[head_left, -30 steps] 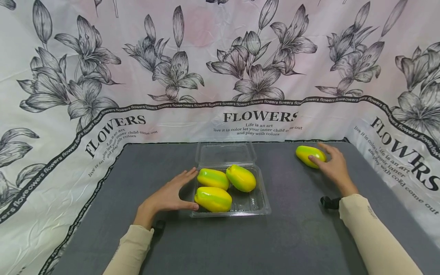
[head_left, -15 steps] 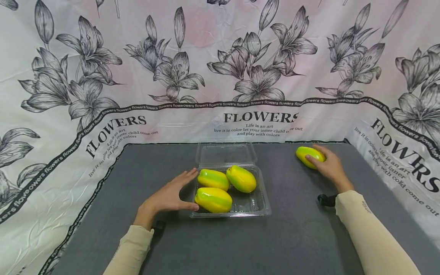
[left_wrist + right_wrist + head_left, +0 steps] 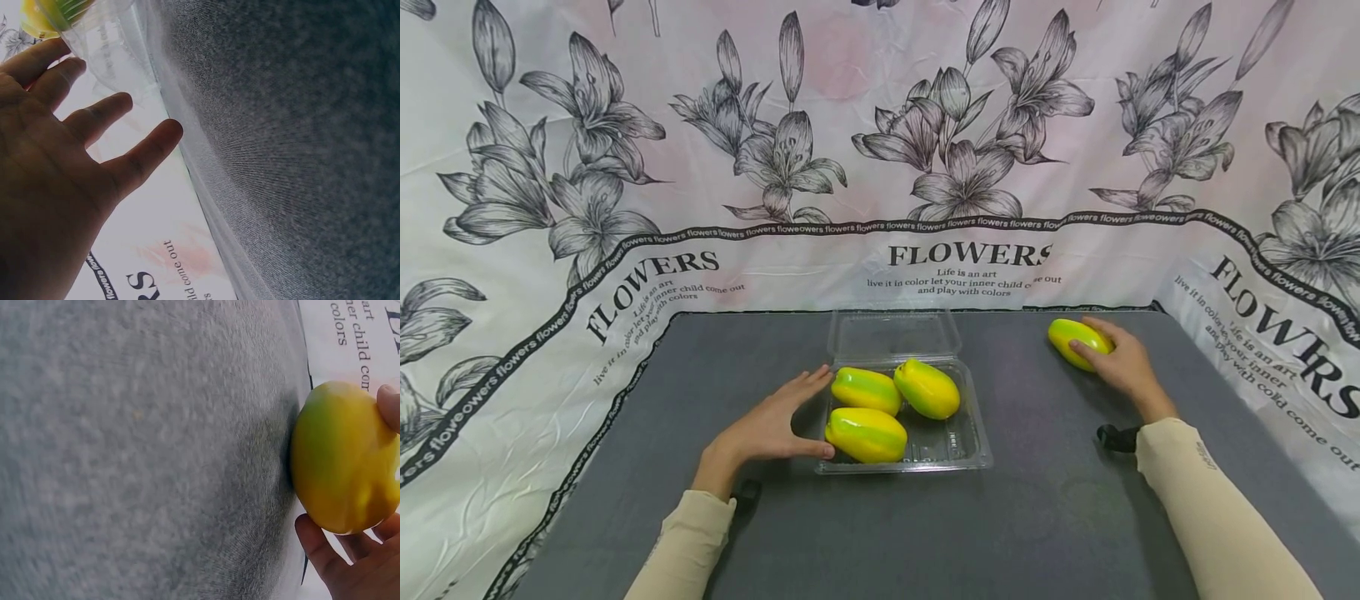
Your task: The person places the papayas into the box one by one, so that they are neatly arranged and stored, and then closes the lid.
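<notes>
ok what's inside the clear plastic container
Three yellow-green fruits sit in the clear plastic container, its floor showing at the front right; whatever lies directly beneath the fruits is hidden.

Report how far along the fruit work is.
Looks done: three fruits lie in the clear box, with the left hand at its left side. In hand: a fourth fruit, held by the right hand away to the box's right. Probably remaining: placing that fruit in the bare front-right corner, then perhaps closing the open lid.

Backdrop cloth (image 3: 805,271): "FLOWERS" | beneath: "Life is an art", "and play with colors" | black border band (image 3: 880,227): "flowers", repeated
</notes>
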`<state>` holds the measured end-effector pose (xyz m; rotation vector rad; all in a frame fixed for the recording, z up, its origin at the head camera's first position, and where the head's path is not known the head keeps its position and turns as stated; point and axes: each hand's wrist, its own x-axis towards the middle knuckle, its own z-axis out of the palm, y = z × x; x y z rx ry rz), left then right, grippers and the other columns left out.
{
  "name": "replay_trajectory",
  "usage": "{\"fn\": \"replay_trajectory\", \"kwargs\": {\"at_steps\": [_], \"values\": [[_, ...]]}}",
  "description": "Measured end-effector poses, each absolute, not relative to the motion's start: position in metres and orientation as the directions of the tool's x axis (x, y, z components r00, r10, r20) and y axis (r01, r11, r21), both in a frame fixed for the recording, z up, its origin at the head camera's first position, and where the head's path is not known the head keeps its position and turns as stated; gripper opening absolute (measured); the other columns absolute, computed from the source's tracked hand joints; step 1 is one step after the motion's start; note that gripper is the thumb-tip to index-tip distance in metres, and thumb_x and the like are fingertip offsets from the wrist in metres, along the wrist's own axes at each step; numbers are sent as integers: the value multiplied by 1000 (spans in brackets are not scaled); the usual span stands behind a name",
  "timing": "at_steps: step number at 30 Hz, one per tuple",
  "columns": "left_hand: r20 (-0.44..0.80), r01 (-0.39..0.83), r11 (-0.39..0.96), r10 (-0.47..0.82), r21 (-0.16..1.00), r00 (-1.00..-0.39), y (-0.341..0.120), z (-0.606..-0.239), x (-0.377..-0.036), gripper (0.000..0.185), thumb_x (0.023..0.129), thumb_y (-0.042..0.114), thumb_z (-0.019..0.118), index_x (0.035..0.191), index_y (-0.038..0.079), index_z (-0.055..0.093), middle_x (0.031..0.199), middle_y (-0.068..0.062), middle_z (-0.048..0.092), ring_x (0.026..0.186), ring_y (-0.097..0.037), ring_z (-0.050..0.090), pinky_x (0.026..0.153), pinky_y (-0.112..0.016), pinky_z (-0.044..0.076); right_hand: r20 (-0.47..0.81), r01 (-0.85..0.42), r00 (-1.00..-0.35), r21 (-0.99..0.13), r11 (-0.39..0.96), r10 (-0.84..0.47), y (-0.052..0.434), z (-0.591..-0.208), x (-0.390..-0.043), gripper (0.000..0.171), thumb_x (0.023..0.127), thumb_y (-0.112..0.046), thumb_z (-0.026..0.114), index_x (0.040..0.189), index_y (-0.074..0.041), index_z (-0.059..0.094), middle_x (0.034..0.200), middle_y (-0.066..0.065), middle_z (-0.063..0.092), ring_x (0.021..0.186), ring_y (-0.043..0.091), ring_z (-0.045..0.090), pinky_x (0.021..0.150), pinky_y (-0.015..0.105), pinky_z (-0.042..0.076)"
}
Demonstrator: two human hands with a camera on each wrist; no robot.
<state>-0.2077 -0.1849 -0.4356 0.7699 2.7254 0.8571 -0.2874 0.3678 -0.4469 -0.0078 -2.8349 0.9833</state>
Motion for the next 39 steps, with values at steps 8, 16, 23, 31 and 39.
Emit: {"fn": "replay_trajectory", "kwargs": {"at_steps": [8,16,23,31,39], "values": [[-16,420,698,525,579,-851,-185,-435,-207,110,68,71,72,155,28,21,163,10,12,152,-34,8,112,-69,18,224,-138,-975,-610,781,3,355,-445,-282,65,94,-47,57,146,-12,42,142,26,46,110,39,47,83,52,38],[-21,417,697,527,583,-850,-185,-436,-207,109,69,68,73,155,28,20,163,11,11,152,-34,8,112,-70,18,258,-189,-966,-631,753,-26,327,-435,-275,63,92,-44,62,145,-15,45,139,21,49,103,30,50,77,37,41],[-20,418,696,527,584,-849,-184,-436,-207,109,69,68,73,155,30,19,163,12,11,152,-33,8,113,-69,18,292,-259,-954,-678,688,-70,303,-427,-267,58,90,-39,67,143,-23,49,140,12,52,101,20,52,73,18,47],[-27,411,702,522,582,-853,-184,-435,-206,107,70,64,75,155,30,19,163,12,11,152,-33,8,113,-69,18,305,-304,-946,-724,620,-109,281,-415,-257,55,88,-32,71,140,-28,52,133,4,54,95,10,52,71,16,49],[-31,409,707,520,577,-853,-184,-435,-207,108,69,65,74,155,31,19,163,12,11,152,-32,8,113,-68,19,333,-352,-931,-726,591,-146,269,-407,-248,55,88,-29,71,139,-28,52,132,-1,55,96,7,54,73,15,49]]}}
